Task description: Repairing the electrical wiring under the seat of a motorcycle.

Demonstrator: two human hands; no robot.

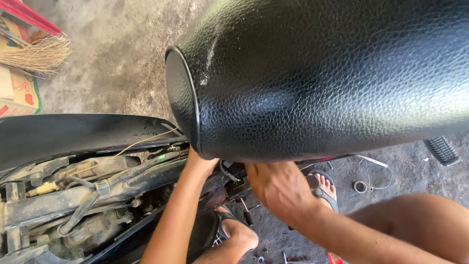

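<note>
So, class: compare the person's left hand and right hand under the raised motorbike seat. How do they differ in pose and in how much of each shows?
The left hand reaches up under the black seat, so its fingers are hidden; the right hand shows its whole back, with its fingers tucked under the seat's edge. The left forearm rises steeply; the right runs in low from the right. Both are bare and work beneath the seat.

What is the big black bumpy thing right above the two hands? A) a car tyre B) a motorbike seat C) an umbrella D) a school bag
B: the motorbike seat is padded, covered in black grained leather-like skin, and is raised over the open bike frame, with the left hand and right hand reaching under it.
</note>
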